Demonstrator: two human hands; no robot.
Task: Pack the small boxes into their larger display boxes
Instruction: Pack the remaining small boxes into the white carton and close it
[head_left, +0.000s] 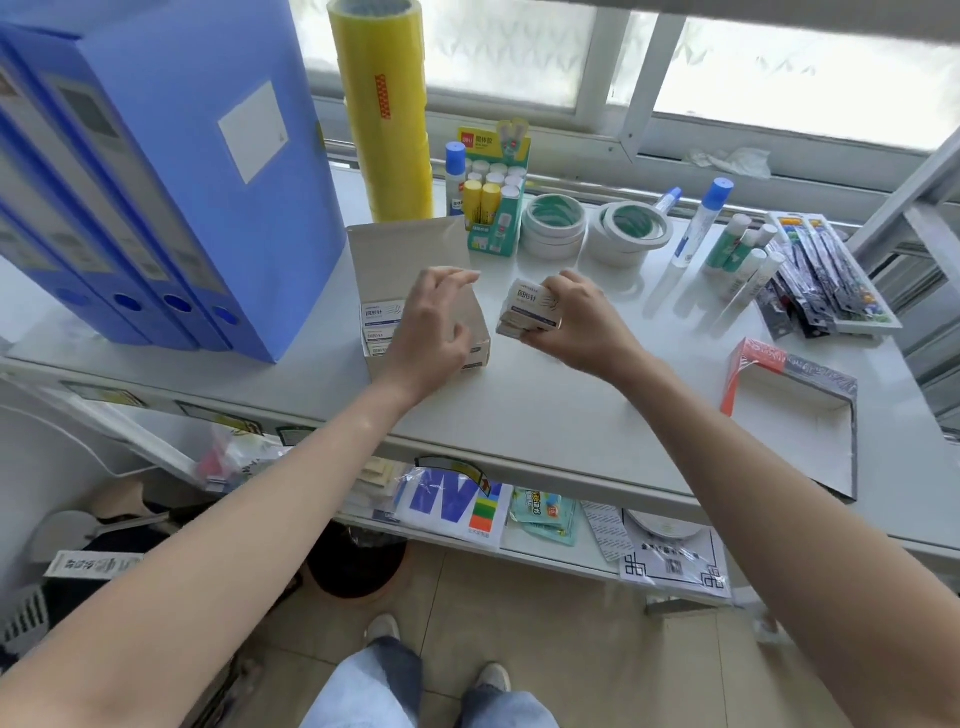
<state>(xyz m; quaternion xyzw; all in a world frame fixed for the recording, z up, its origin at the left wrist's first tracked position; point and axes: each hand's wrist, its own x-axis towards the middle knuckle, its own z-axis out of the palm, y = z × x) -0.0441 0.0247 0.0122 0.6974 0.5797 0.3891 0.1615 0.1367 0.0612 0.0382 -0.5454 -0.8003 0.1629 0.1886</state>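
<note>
From the display box (415, 291), bare shelf top (545, 405) lay open toward 5 and 6 o'clock. At 9 o'clock the blue file boxes (171, 197) walled off that side; at 12 stood the yellow tape stack (384, 114). The glue stick carton (496, 202) and tape rolls (592, 228) crowded 1 to 2 o'clock, the red-edged tray (795, 410) 4

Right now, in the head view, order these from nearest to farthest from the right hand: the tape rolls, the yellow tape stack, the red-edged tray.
From the right hand, which holds small boxes:
1. Tape rolls, just behind it.
2. Red-edged tray, off to its right.
3. Yellow tape stack, back left by the window.
</note>
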